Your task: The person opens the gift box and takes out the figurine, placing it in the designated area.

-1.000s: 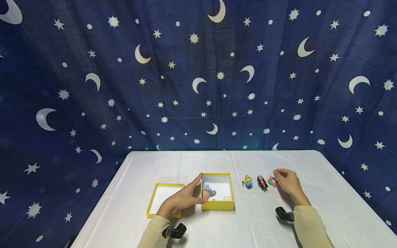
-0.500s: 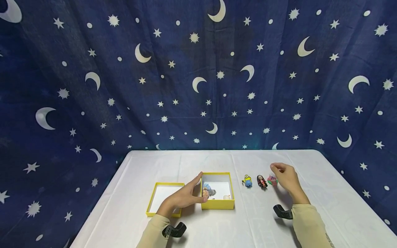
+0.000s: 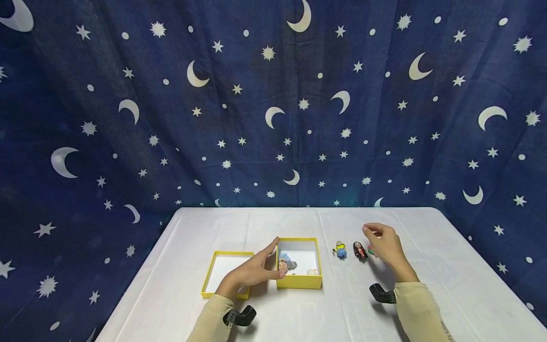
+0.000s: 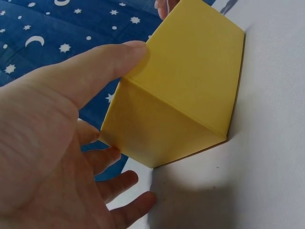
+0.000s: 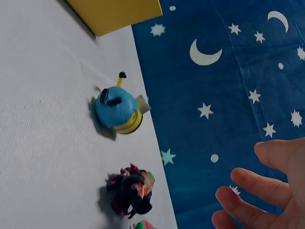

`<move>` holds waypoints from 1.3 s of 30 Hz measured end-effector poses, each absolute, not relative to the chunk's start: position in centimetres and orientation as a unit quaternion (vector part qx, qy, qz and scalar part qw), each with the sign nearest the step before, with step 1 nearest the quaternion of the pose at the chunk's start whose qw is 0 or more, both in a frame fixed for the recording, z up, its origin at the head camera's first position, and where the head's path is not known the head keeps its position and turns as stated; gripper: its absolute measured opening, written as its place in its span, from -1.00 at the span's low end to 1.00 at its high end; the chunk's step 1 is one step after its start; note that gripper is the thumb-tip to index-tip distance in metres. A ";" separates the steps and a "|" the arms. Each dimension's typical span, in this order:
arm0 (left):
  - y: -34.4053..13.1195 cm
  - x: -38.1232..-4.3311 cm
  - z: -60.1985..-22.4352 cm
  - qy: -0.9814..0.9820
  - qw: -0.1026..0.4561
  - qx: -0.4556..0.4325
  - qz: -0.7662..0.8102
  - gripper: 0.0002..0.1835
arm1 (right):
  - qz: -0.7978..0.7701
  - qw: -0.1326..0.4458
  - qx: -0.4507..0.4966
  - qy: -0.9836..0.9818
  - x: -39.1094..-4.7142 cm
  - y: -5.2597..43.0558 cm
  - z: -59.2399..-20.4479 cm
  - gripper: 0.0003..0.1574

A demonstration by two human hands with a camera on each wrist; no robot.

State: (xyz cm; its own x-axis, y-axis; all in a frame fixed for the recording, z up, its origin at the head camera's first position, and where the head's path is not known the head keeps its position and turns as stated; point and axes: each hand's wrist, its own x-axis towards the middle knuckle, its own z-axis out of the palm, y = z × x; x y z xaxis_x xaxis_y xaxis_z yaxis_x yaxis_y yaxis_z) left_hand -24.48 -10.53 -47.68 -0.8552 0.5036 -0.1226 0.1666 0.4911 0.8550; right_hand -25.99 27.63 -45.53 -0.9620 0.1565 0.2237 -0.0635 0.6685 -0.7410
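My left hand (image 3: 251,274) holds the left side of an open yellow box (image 3: 299,282) with a white inside. Its thumb is at the near left corner and its fingers reach toward the far one. Inside the box lie a blue-and-grey figurine (image 3: 288,262), a peach one (image 3: 282,267) and a small pale piece (image 3: 312,272). My right hand (image 3: 386,245) hovers with parted fingers, nothing between them, above a mostly hidden pink-and-green figurine (image 3: 371,250). Left of it lie a black-and-red figurine (image 3: 360,251) and a yellow-and-blue Minion figurine (image 5: 116,108).
The yellow-rimmed box lid (image 3: 222,273) lies inside up, left of the box, partly behind the left forearm. A white cloth covers the table (image 3: 290,223). Behind it hangs a dark blue curtain (image 3: 248,118) with moons and stars.
My right hand has risen off the pink-and-green figurine, leaving it on the table, and drifted left toward the black-and-red one. The left hand keeps its place on the box.
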 end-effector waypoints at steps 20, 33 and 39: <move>-10.4 -24.2 -47.6 0.830 0.186 0.204 0.484 0.09 | 0.395 0.142 0.052 -0.906 -25.1 22.3 -45.0 -0.61; -10.6 -24.3 -47.5 0.837 0.188 0.192 0.476 0.09 | 0.405 0.116 0.120 -0.899 -23.9 17.3 -45.6 -0.66; -10.5 -24.4 -47.5 0.838 0.186 0.193 0.475 0.10 | 0.409 0.109 0.173 -0.889 -22.8 15.6 -46.0 -0.68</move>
